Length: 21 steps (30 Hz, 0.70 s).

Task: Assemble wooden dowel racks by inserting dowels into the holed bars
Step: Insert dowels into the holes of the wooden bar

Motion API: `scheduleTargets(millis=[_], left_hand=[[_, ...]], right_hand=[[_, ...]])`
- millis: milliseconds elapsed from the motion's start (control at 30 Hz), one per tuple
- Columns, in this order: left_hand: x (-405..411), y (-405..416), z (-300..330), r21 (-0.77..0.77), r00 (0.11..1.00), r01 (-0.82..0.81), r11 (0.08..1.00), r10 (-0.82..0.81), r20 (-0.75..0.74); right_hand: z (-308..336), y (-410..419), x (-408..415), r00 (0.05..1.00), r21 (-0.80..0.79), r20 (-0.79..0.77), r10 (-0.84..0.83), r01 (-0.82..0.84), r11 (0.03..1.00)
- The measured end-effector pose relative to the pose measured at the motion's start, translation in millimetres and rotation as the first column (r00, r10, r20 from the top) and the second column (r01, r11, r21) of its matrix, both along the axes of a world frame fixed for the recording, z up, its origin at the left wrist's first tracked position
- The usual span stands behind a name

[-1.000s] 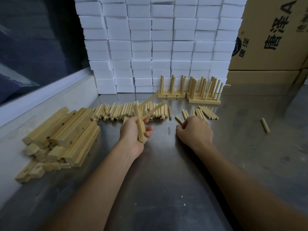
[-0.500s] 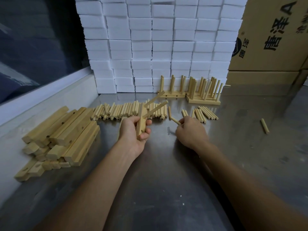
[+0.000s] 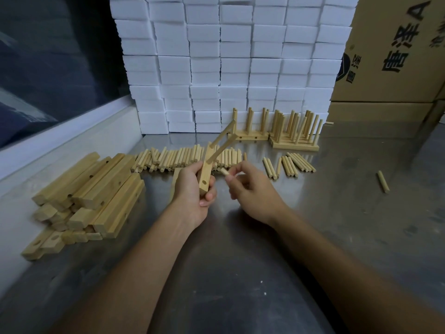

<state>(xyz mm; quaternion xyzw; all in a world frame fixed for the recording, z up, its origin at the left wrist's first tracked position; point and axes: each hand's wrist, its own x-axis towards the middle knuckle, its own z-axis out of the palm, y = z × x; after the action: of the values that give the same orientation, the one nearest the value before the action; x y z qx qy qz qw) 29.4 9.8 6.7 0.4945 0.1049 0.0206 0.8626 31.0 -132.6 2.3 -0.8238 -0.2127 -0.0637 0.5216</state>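
Pale wood lies everywhere on this bench: a heap of holed bars [image 3: 89, 191] at the left, a long row of loose dowels [image 3: 183, 157] behind the hands, a smaller bunch of dowels [image 3: 289, 162] to the right, and one stray dowel [image 3: 382, 181] well apart on the far right. The left hand [image 3: 195, 194] grips a holed bar [image 3: 206, 175] lifted off the table, two dowels already standing out of its far part and an open hole showing near its lower end. The right hand [image 3: 250, 189] pinches a single dowel [image 3: 225, 171] between thumb and fingertips, its end just beside the bar and not touching it. Behind, two finished racks [image 3: 286, 136] stand upright against a wall of stacked white blocks [image 3: 228, 56] (foam, by the look). Cardboard boxes [image 3: 390, 56] with printed characters rise at the right. The table [image 3: 240, 273] is dull brushed metal, scuffed and speckled, with a white ledge [image 3: 60, 141] and dark window along its left edge.
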Motion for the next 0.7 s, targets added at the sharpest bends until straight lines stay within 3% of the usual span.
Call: scheduleTargets(millis=[167, 400, 567, 700], left_hand=[[0, 0, 1, 0.062, 1.000, 0.003, 0.998, -0.002, -0.017], [1, 0, 1, 0.139, 0.997, -0.076, 0.987, 0.079, -0.017], [-4, -1, 6, 0.180, 1.000, -0.017, 0.984, 0.017, 0.001], [-6, -5, 5, 0.238, 0.999, 0.044, 0.970, -0.044, -0.006]], right_hand=[[0, 9, -8, 0.988, -0.055, 0.131, 0.079, -0.072, 0.996], [12, 7, -14, 0.937, -0.294, 0.332, 0.104, -0.002, 0.956], [17, 10, -16, 0.833, -0.437, 0.543, 0.104, 0.174, 0.883], [14, 12, -18, 0.798, -0.489, 0.595, 0.099, 0.261, 0.832]])
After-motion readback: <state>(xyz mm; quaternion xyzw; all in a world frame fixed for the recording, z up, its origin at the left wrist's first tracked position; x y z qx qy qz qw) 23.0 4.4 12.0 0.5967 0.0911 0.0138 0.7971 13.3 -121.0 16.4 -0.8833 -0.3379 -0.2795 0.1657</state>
